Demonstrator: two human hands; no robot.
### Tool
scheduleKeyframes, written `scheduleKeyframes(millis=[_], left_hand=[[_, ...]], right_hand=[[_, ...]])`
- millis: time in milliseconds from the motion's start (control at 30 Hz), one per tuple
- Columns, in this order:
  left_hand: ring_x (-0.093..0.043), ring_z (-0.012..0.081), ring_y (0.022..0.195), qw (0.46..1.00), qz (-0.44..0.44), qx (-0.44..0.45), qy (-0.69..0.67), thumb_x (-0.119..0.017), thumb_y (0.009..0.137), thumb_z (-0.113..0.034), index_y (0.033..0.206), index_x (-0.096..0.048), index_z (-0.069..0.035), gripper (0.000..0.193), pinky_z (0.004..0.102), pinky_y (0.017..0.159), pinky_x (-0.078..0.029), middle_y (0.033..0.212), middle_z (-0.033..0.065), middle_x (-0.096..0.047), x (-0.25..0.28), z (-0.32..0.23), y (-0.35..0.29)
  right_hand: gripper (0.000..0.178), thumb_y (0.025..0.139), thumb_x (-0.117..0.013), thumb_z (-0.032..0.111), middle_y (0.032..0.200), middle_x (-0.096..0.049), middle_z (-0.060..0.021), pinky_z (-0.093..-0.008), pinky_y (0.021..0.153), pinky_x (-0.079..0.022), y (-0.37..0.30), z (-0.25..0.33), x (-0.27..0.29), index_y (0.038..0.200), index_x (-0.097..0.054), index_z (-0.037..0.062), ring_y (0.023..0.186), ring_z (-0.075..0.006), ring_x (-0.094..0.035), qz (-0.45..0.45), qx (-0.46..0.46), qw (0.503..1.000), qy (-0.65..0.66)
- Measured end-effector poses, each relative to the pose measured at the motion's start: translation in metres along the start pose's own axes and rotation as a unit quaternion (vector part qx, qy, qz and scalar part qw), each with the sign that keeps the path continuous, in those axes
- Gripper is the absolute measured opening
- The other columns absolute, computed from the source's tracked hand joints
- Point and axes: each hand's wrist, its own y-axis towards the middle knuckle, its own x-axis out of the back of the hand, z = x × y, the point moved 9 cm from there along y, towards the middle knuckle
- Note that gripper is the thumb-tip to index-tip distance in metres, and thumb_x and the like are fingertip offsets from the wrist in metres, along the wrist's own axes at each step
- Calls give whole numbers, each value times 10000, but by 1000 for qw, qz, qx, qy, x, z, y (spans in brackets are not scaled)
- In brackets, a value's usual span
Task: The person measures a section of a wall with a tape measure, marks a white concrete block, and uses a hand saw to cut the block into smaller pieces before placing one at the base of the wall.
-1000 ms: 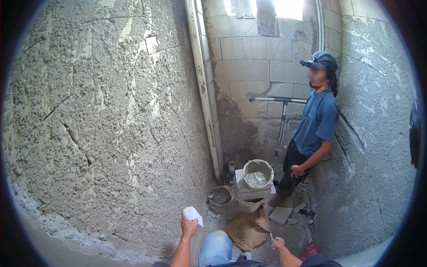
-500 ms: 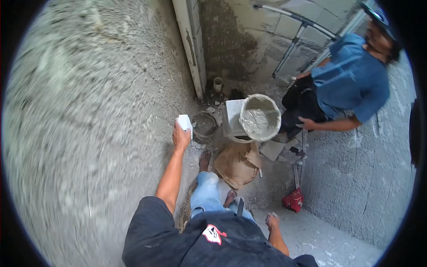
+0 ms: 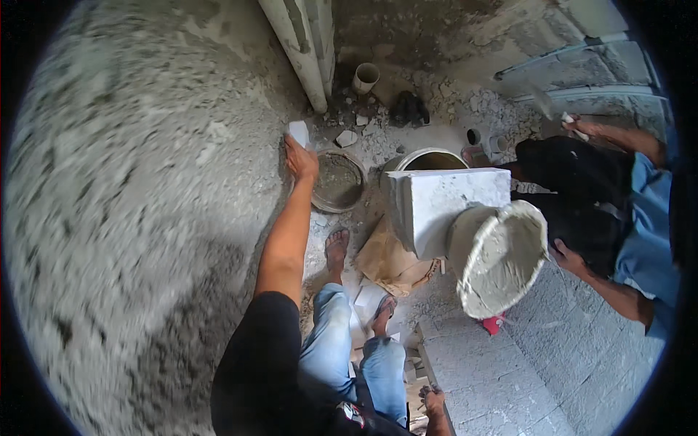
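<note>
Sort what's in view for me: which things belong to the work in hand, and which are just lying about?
Likely in use:
- white piece, held in the left hand
- bucket with grey mix inside, apparently

Seemingly just lying about:
- brown paper sack
- short pipe near the corner
- broken white chunk

Rough wall (image 3: 145,218) blurred, co-worker (image 3: 643,232) cut off at right, white piece (image 3: 299,133) partly hidden by left fingers (image 3: 294,150)
</note>
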Motion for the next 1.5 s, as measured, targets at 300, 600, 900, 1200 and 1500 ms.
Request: scheduleKeyframes(millis=[300, 600, 900, 1200, 1500], left_hand=[[-516, 416, 1228, 992, -115, 52, 8, -682, 862, -115, 1442, -326, -27, 686, 486, 1007, -457, 1382, 239, -456, -59, 22, 98], [-494, 437, 1236, 963, -151, 193, -112, -642, 868, -69, 1378, -408, -21, 563, 521, 1000, -450, 1348, 262, -469, -105, 22, 115], [-474, 460, 1241, 949, -155, 237, -138, -648, 825, -52, 1389, -407, -13, 614, 534, 1027, -417, 1341, 277, -448, -117, 26, 128], [-528, 452, 1195, 912, -200, 298, -199, -725, 804, -124, 1361, -334, 89, 713, 524, 949, -488, 1320, 303, -458, -149, 91, 147], [-621, 424, 1099, 904, -196, 329, -189, -880, 703, -263, 1300, -464, 24, 782, 496, 936, -512, 1236, 266, -589, -130, 57, 123]], right_hand=[[499, 860, -739, 103, 778, -653, -94, -261, 484, -459, -5, 14, -36, 1280, -487, 3, 602, -162, -624, 58, -22, 975, 212], [399, 911, -673, 88, 856, -671, -78, -319, 605, -558, 12, 2, -25, 1274, -533, 2, 706, -202, -670, 26, -54, 991, 119], [435, 890, -695, 70, 841, -682, -123, -309, 466, -468, 30, -37, -4, 1284, -520, 6, 662, -200, -666, 4, -42, 993, 111], [391, 966, -591, 156, 997, -621, -99, -302, 652, -499, -13, 65, -26, 1323, -508, 21, 833, -177, -602, 47, -60, 977, 198], [358, 997, -518, 154, 1008, -583, -63, -256, 700, -487, -69, 174, -65, 1330, -517, 22, 834, -126, -543, 170, 105, 974, 107]])
